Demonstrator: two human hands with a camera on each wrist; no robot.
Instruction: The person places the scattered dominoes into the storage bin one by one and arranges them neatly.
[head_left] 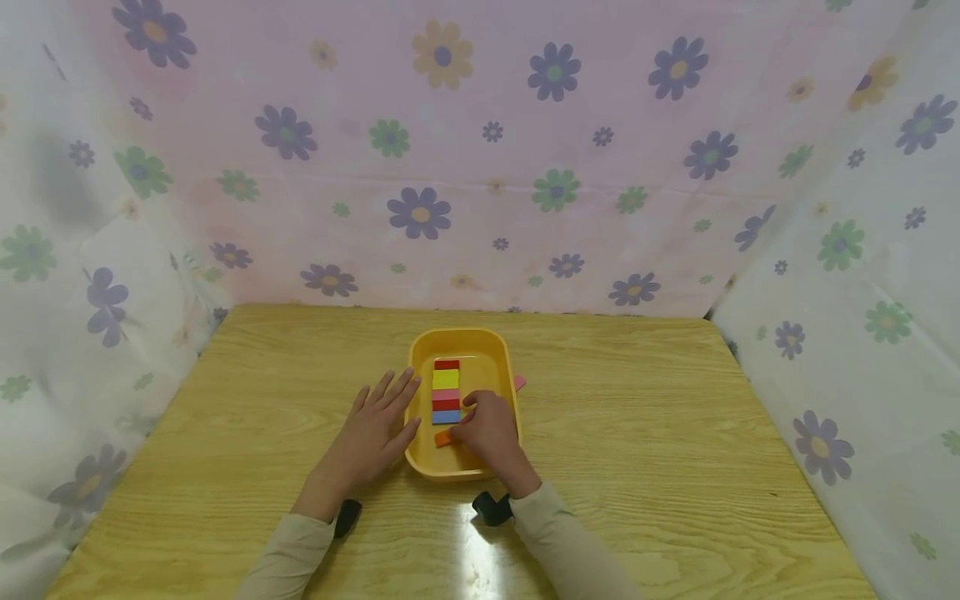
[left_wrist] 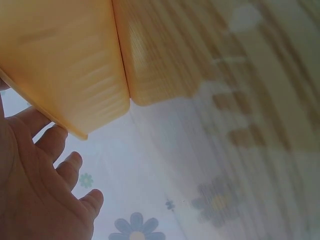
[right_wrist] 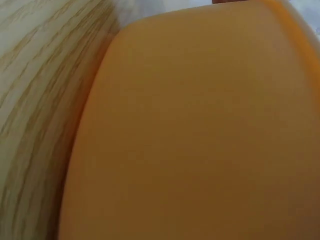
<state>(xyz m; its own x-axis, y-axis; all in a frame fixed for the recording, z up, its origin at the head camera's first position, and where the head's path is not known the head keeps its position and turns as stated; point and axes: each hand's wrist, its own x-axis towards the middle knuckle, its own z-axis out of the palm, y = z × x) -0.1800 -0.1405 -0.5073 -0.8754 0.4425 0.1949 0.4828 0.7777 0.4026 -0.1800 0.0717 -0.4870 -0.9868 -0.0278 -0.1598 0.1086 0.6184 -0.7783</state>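
A yellow plastic tray (head_left: 459,332) stands on the table, its wall (left_wrist: 75,65) large in the left wrist view. In it a column of flat blocks lies edge to edge: red (head_left: 447,365), yellow (head_left: 446,380), pink (head_left: 446,395), a second red one and blue (head_left: 446,417) nearest me. Just below the blue one, my right hand (head_left: 491,427) pinches an orange block (head_left: 442,438) by its right end. My left hand (head_left: 375,432) touches the tray's left rim with fingers spread. The tray's outer wall (right_wrist: 190,125) fills the right wrist view and hides the right fingers there.
A pink piece (head_left: 519,382) lies just outside the tray's right side, partly hidden by the rim. The wooden table (head_left: 637,433) extends on both sides. Flower-printed cloth (head_left: 480,167) hangs at the back and along both sides. Dark wrist mounts (head_left: 492,508) sit by the sleeves.
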